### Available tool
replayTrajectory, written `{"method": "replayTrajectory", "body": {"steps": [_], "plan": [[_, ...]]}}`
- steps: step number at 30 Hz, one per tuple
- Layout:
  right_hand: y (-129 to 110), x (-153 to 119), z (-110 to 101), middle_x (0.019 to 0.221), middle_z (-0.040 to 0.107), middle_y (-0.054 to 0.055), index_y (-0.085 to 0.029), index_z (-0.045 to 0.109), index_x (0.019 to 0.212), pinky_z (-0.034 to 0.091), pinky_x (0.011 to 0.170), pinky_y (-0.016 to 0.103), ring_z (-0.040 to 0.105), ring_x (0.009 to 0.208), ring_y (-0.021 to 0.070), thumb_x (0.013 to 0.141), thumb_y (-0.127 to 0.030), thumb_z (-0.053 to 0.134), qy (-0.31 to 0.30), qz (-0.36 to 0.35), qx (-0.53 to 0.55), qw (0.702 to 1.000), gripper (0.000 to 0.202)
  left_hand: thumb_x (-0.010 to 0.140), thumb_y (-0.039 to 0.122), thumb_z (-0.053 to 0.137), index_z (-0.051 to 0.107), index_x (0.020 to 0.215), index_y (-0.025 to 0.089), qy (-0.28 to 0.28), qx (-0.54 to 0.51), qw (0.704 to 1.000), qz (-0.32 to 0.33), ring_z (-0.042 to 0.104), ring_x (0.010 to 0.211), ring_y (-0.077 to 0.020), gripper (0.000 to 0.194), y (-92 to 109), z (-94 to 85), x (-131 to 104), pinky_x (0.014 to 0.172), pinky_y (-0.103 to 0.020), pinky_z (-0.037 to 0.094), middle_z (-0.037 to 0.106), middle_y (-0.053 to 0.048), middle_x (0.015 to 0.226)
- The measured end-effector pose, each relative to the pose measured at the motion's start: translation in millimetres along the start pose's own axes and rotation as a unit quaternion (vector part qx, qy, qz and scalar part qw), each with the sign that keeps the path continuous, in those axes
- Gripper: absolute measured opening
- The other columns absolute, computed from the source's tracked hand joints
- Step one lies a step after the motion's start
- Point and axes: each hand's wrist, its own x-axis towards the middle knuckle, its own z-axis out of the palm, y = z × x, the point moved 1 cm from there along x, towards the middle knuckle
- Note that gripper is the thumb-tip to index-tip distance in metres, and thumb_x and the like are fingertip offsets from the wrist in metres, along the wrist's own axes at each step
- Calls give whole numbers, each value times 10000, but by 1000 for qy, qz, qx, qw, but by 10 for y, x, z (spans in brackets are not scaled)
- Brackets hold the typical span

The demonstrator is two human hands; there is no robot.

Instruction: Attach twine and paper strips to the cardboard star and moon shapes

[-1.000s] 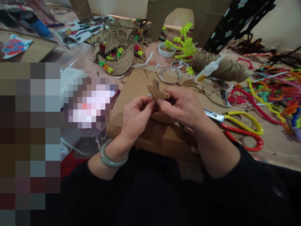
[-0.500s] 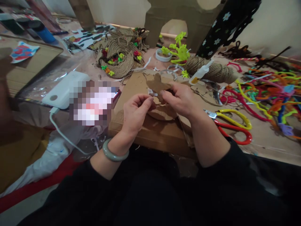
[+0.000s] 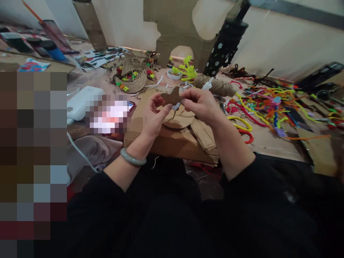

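Observation:
A small cut cardboard piece (image 3: 172, 96) with an irregular outline is held up between both hands. My right hand (image 3: 200, 104) pinches its right edge. My left hand (image 3: 154, 114), with a green bangle on the wrist, has its fingers curled round the left edge. Just below is a small white scrap (image 3: 176, 106); what it is attached to is unclear. Under the hands, a rounded cardboard piece (image 3: 178, 121) with a string across it lies on a cardboard box (image 3: 172, 143).
Behind lie coiled twine (image 3: 134, 73), a twine roll (image 3: 215, 84) and a glue bottle (image 3: 208, 84). Scissors (image 3: 245, 130) and colourful pipe cleaners (image 3: 274, 104) are to the right. A phone (image 3: 110, 114) and white power bank (image 3: 86, 102) with a cable sit left.
My left hand has moved up to the cardboard piece, which both hands now hold. The camera view has turned toward the right, and more of the table's right side shows.

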Motion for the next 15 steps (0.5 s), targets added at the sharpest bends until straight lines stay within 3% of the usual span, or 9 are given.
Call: {"method": "replayTrajectory", "body": {"steps": [3,7,10,15], "plan": [[-62,-68,-16,579,485,-55,-149,650,781,293,496,209,385,533,45,773,-197,617,-4,1,13,1000,59,621,344,840,652,843,200,-79,-23,995,-55,613,739,-127,325,110,66,-19,747,-272,490,661,2,791],[-58,-120,65,632,551,-45,-162,652,825,361,518,204,450,559,52,768,-242,651,50,11,74,996,98,603,207,806,637,760,169,-115,-51,978,-164,557,614,-76,233,286,86,-57,617,-208,441,619,34,675],[9,-159,199,686,594,-35,-179,641,841,410,540,207,490,581,58,783,-289,658,95,31,130,986,126,608,148,766,610,747,163,-119,-61,965,-224,528,542,-51,209,394,75,-96,534,-181,388,592,49,626],[130,-265,462,693,607,-40,-189,647,827,426,573,199,512,614,60,791,-343,658,141,98,196,966,158,642,102,721,579,744,166,-78,-53,961,-259,572,552,-52,186,428,59,-163,525,-169,391,608,44,632]]}}
